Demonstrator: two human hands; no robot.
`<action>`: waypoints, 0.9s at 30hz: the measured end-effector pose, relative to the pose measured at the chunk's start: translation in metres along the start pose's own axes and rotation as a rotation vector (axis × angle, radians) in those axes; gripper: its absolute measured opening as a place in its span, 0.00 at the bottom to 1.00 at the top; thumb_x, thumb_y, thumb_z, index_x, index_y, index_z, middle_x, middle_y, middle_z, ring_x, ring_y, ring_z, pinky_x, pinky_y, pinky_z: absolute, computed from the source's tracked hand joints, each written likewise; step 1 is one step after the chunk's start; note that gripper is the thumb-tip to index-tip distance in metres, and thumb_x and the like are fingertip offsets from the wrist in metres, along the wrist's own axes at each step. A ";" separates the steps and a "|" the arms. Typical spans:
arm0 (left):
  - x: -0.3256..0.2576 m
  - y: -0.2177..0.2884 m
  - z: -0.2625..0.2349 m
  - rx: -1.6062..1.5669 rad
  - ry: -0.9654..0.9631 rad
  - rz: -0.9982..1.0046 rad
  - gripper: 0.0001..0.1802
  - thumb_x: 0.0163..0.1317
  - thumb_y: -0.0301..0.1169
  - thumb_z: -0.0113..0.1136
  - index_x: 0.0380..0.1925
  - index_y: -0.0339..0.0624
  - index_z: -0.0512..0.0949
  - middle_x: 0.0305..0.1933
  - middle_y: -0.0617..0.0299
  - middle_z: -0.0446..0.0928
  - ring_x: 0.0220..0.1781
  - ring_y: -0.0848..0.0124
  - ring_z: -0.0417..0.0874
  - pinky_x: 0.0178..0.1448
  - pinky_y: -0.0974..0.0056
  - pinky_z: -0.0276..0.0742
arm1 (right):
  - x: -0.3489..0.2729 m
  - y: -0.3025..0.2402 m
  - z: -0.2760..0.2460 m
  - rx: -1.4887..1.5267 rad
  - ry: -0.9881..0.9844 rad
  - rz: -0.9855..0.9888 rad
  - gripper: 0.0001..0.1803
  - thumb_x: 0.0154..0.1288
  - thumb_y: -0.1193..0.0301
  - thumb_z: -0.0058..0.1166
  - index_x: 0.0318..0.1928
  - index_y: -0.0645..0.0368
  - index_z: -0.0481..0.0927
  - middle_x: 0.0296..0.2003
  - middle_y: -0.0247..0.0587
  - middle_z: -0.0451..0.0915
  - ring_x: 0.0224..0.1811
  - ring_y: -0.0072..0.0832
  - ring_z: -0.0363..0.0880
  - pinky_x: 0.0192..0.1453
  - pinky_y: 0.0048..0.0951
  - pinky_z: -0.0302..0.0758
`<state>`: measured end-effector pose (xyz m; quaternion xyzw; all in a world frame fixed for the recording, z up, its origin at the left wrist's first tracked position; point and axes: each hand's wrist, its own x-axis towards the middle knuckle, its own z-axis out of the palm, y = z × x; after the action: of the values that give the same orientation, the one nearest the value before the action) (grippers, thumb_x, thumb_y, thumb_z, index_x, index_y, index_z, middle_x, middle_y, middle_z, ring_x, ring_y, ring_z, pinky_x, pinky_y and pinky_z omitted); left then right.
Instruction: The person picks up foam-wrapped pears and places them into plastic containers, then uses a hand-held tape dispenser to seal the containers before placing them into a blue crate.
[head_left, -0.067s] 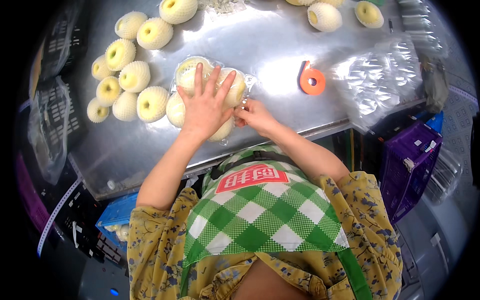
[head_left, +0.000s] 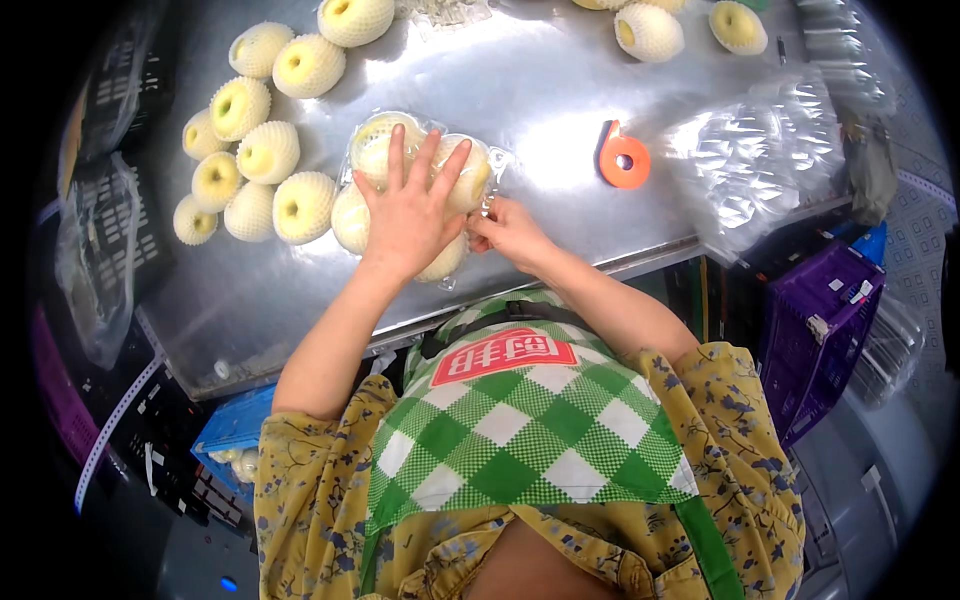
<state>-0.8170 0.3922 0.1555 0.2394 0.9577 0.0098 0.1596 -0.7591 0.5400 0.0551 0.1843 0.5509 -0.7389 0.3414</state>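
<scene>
In the head view, we spread our left hand (head_left: pixel 412 218), fingers apart, over a clear bag of netted fruit (head_left: pixel 472 183) on the metal table (head_left: pixel 520 85), near the loose fruit (head_left: pixel 305 208). Our right hand (head_left: pixel 511 237) pinches the bag's edge, fingertips together.

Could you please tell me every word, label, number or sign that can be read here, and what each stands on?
Red badge on the checked apron: white characters, which I won't copy out.
White labels on the purple crate: too small to read.
I can make out no other text.
</scene>
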 end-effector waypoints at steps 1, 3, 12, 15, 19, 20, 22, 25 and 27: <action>-0.001 0.001 0.001 0.002 0.005 -0.001 0.50 0.47 0.43 0.68 0.69 0.69 0.52 0.73 0.62 0.49 0.76 0.49 0.38 0.58 0.20 0.52 | 0.000 0.004 0.000 0.000 0.029 -0.019 0.11 0.61 0.70 0.54 0.36 0.67 0.73 0.26 0.36 0.76 0.26 0.21 0.76 0.30 0.25 0.76; -0.002 0.003 0.003 0.011 -0.001 -0.017 0.50 0.47 0.43 0.68 0.70 0.69 0.51 0.73 0.62 0.49 0.76 0.50 0.38 0.59 0.20 0.52 | 0.000 0.015 -0.001 0.029 -0.012 -0.091 0.11 0.62 0.69 0.54 0.34 0.66 0.72 0.24 0.36 0.76 0.25 0.21 0.75 0.28 0.25 0.75; -0.002 0.014 0.006 -0.162 0.242 -0.075 0.45 0.51 0.36 0.66 0.69 0.58 0.55 0.73 0.58 0.51 0.76 0.51 0.43 0.61 0.24 0.51 | 0.021 0.017 -0.014 -0.191 0.079 -0.296 0.12 0.64 0.68 0.52 0.32 0.65 0.69 0.20 0.35 0.73 0.22 0.21 0.74 0.25 0.27 0.71; -0.019 0.021 -0.005 -0.500 0.480 -0.015 0.27 0.50 0.27 0.65 0.54 0.45 0.72 0.58 0.55 0.69 0.61 0.54 0.67 0.57 0.45 0.67 | 0.022 0.015 -0.016 -0.132 0.046 -0.303 0.12 0.65 0.68 0.51 0.32 0.65 0.69 0.22 0.35 0.74 0.23 0.21 0.74 0.25 0.27 0.73; -0.033 0.019 0.026 -0.708 0.518 -0.037 0.11 0.48 0.22 0.64 0.34 0.39 0.79 0.38 0.57 0.76 0.42 0.58 0.76 0.45 0.57 0.72 | 0.017 0.015 -0.011 -0.121 0.102 -0.299 0.11 0.65 0.69 0.51 0.33 0.65 0.70 0.24 0.36 0.75 0.24 0.21 0.75 0.26 0.25 0.74; -0.033 0.019 0.031 -0.605 0.549 0.001 0.08 0.47 0.20 0.63 0.30 0.39 0.80 0.34 0.58 0.76 0.38 0.58 0.76 0.43 0.59 0.73 | 0.015 0.013 -0.010 -0.110 0.109 -0.303 0.11 0.65 0.69 0.52 0.33 0.65 0.70 0.25 0.36 0.75 0.24 0.21 0.75 0.26 0.25 0.74; -0.032 0.021 0.037 -0.600 0.567 0.013 0.07 0.47 0.20 0.64 0.29 0.38 0.80 0.35 0.57 0.75 0.39 0.59 0.76 0.42 0.59 0.72 | 0.013 0.006 -0.015 -0.156 0.076 -0.214 0.13 0.64 0.66 0.54 0.33 0.65 0.72 0.26 0.38 0.76 0.26 0.24 0.77 0.29 0.28 0.75; -0.030 0.022 0.039 -0.600 0.620 0.030 0.07 0.46 0.20 0.64 0.28 0.39 0.79 0.34 0.58 0.74 0.37 0.59 0.75 0.41 0.59 0.72 | -0.021 -0.037 -0.033 -0.661 0.263 -0.336 0.16 0.61 0.62 0.58 0.33 0.64 0.74 0.29 0.41 0.78 0.29 0.32 0.78 0.34 0.33 0.75; -0.031 0.025 0.043 -0.609 0.640 0.024 0.08 0.45 0.19 0.64 0.28 0.39 0.79 0.33 0.58 0.74 0.36 0.59 0.74 0.40 0.59 0.72 | -0.041 -0.051 -0.063 -0.970 0.537 -0.473 0.19 0.57 0.57 0.61 0.34 0.61 0.76 0.33 0.42 0.78 0.36 0.40 0.76 0.42 0.38 0.73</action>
<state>-0.7671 0.3973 0.1265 0.1775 0.9095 0.3669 -0.0820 -0.7728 0.6196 0.0961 0.0604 0.9181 -0.3868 0.0617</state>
